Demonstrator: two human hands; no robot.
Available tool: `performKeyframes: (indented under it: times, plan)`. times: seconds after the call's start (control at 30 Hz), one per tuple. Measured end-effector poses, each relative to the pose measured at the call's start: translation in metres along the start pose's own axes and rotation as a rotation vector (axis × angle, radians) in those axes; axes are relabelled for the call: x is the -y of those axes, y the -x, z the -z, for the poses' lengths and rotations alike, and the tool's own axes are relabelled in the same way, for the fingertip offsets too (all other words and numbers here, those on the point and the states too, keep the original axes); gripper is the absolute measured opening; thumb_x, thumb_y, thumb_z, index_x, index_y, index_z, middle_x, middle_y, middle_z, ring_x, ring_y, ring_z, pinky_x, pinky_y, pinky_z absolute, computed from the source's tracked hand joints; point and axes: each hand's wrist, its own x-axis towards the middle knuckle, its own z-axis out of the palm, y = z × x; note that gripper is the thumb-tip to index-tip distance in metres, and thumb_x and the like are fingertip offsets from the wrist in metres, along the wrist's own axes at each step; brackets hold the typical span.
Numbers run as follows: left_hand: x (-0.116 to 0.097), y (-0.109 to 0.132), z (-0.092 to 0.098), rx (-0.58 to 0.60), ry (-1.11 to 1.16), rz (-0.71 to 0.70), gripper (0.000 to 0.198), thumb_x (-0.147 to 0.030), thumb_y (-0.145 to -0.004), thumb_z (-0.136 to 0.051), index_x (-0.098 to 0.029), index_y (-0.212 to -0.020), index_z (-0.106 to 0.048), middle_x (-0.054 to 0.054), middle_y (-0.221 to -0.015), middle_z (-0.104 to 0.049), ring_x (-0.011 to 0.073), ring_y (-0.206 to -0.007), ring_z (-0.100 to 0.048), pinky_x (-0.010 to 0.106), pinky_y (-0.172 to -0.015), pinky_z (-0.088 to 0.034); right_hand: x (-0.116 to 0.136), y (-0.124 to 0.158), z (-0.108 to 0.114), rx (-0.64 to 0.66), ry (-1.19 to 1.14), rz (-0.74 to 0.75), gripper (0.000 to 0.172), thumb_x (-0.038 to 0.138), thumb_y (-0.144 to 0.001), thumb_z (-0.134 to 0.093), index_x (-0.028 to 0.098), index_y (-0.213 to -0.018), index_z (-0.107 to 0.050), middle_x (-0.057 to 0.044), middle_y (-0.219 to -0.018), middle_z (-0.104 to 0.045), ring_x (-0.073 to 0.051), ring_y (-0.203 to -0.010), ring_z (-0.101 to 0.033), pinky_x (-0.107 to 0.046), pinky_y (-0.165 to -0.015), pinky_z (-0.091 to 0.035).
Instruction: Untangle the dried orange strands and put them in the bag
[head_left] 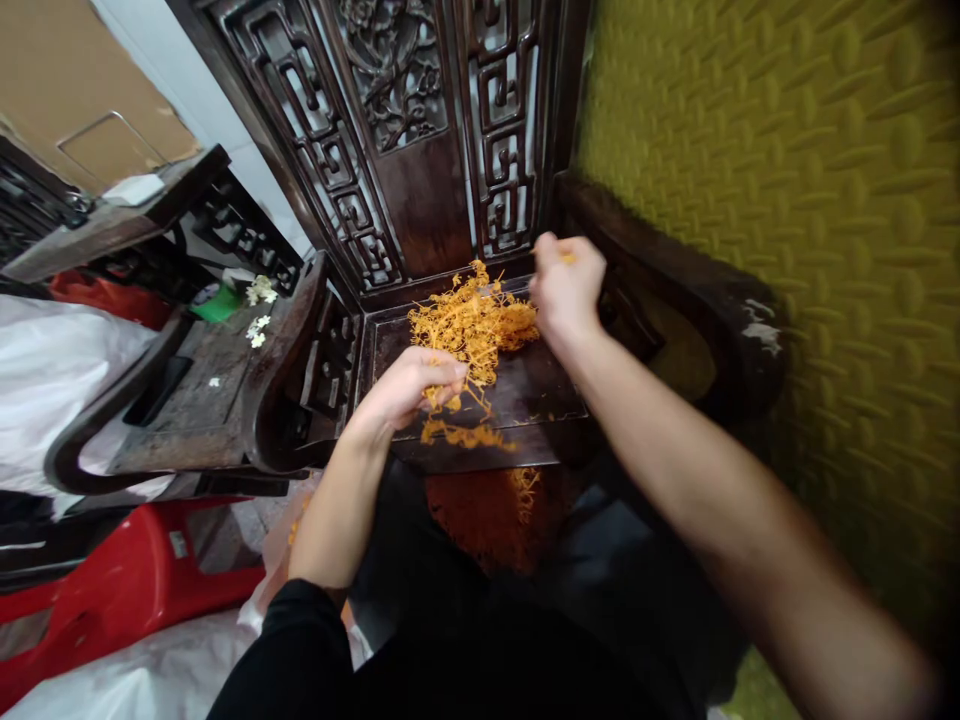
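Note:
A tangled heap of thin, curly orange strands [469, 320] lies on the dark wooden chair seat [551, 385]; their kind is unclear. At the heap's near left edge, my left hand [401, 390] is closed, thumb against fingers, pinching some of these strands. More orange pieces [469, 435] hang or lie just below it, near the front edge of the seat. To the right and above the heap, my right hand [568, 290] is curled shut, slightly blurred. A bit of orange shows at its fingers, while most of its grip is hidden.
Behind the seat rises a carved chair back [427, 190], with a curved armrest [697, 270] at right. A yellow textured wall [750, 130] borders that side. At left stand another wooden chair [202, 410], a red plastic stool [142, 570] and white sacks [60, 370]. Orange strands also show below the seat.

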Motion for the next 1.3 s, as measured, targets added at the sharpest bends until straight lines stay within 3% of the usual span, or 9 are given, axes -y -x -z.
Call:
performKeyframes:
  times: [0.07, 0.2, 0.33, 0.4, 0.53, 0.73, 1.07, 1.2, 1.3]
  plan:
    - [0.005, -0.001, 0.004, -0.041, 0.081, -0.031, 0.032, -0.034, -0.081, -0.072, -0.012, -0.06, -0.063, 0.0, -0.051, -0.053, 0.0016, -0.035, -0.034, 0.018, -0.035, -0.017, -0.007, -0.014, 0.013, 0.008, -0.062, -0.095, 0.041, 0.06, -0.095, -0.051, 0.021, -0.083, -0.053, -0.004, -0.075, -0.064, -0.011, -0.054, -0.054, -0.024, -0.05, -0.037]
    - [0.01, -0.012, 0.018, -0.193, 0.34, -0.111, 0.021, -0.032, -0.087, -0.068, -0.012, -0.096, -0.069, 0.009, -0.084, -0.072, 0.0096, -0.057, -0.065, 0.019, -0.05, -0.05, 0.001, 0.001, 0.021, 0.261, -0.118, -0.183, 0.03, 0.047, -0.091, -0.061, 0.018, -0.085, -0.06, -0.009, -0.087, -0.073, -0.008, -0.046, -0.054, -0.022, -0.042, -0.032]
    - [0.011, -0.015, 0.025, -0.246, 0.444, -0.091, 0.027, -0.027, -0.093, -0.06, -0.01, -0.112, -0.064, 0.016, -0.101, -0.075, 0.0214, -0.087, -0.076, 0.032, -0.076, -0.063, 0.022, 0.027, 0.02, 0.383, -0.057, -0.09, 0.032, 0.035, -0.091, -0.06, 0.017, -0.116, -0.071, -0.009, -0.092, -0.076, -0.015, -0.054, -0.063, -0.03, -0.05, -0.047]
    - [0.011, -0.012, 0.023, -0.273, 0.449, -0.104, 0.029, -0.022, -0.092, -0.057, -0.008, -0.117, -0.062, 0.016, -0.101, -0.075, 0.0241, -0.09, -0.077, 0.037, -0.08, -0.063, 0.028, 0.035, 0.02, 0.43, 0.029, 0.018, 0.035, 0.035, -0.092, -0.061, 0.019, -0.12, -0.074, -0.008, -0.098, -0.077, -0.022, -0.076, -0.072, -0.04, -0.07, -0.057]
    - [0.013, -0.007, 0.02, -0.263, 0.389, -0.09, 0.042, -0.017, -0.087, -0.054, -0.011, -0.127, -0.061, 0.016, -0.11, -0.075, 0.0211, -0.08, -0.076, 0.034, -0.072, -0.064, 0.033, 0.047, 0.016, 0.628, 0.201, 0.202, 0.032, 0.039, -0.087, -0.072, 0.021, -0.112, -0.079, -0.008, -0.115, -0.076, -0.028, -0.108, -0.071, -0.048, -0.101, -0.051]
    - [0.017, -0.009, 0.015, -0.265, 0.276, -0.181, 0.049, -0.019, -0.079, -0.055, -0.012, -0.126, -0.069, 0.018, -0.136, -0.066, 0.0067, -0.054, -0.058, 0.018, -0.04, -0.044, 0.03, 0.066, 0.003, 0.735, 0.262, 0.292, 0.044, 0.041, -0.084, -0.077, 0.025, -0.125, -0.073, -0.006, -0.125, -0.073, -0.026, -0.114, -0.069, -0.045, -0.104, -0.051]
    - [0.008, -0.006, 0.015, -0.35, 0.365, -0.292, 0.046, -0.027, -0.084, -0.047, -0.015, -0.123, -0.068, 0.017, -0.141, -0.062, 0.0061, -0.052, -0.056, 0.02, -0.039, -0.035, 0.014, 0.065, 0.004, 0.964, 0.334, 0.181, 0.057, 0.045, -0.075, -0.083, 0.023, -0.126, -0.073, -0.01, -0.121, -0.074, -0.031, -0.109, -0.071, -0.046, -0.098, -0.053]
    - [0.004, -0.003, 0.017, -0.361, 0.402, -0.32, 0.044, -0.03, -0.086, -0.046, -0.016, -0.12, -0.069, 0.015, -0.137, -0.065, 0.0058, -0.052, -0.054, 0.022, -0.042, -0.037, 0.013, 0.07, 0.001, 1.014, 0.409, 0.255, 0.027, 0.041, -0.087, -0.073, 0.022, -0.106, -0.079, -0.008, -0.101, -0.078, -0.026, -0.093, -0.072, -0.039, -0.088, -0.051]
    - [0.002, 0.001, 0.019, -0.352, 0.403, -0.379, 0.037, -0.029, -0.085, -0.05, -0.015, -0.113, -0.071, 0.013, -0.111, -0.074, 0.0065, -0.05, -0.052, 0.022, -0.044, -0.039, 0.016, 0.067, 0.001, 0.888, 0.334, 0.253, 0.025, 0.04, -0.094, -0.064, 0.019, -0.088, -0.076, -0.005, -0.087, -0.075, -0.02, -0.082, -0.067, -0.034, -0.08, -0.047]
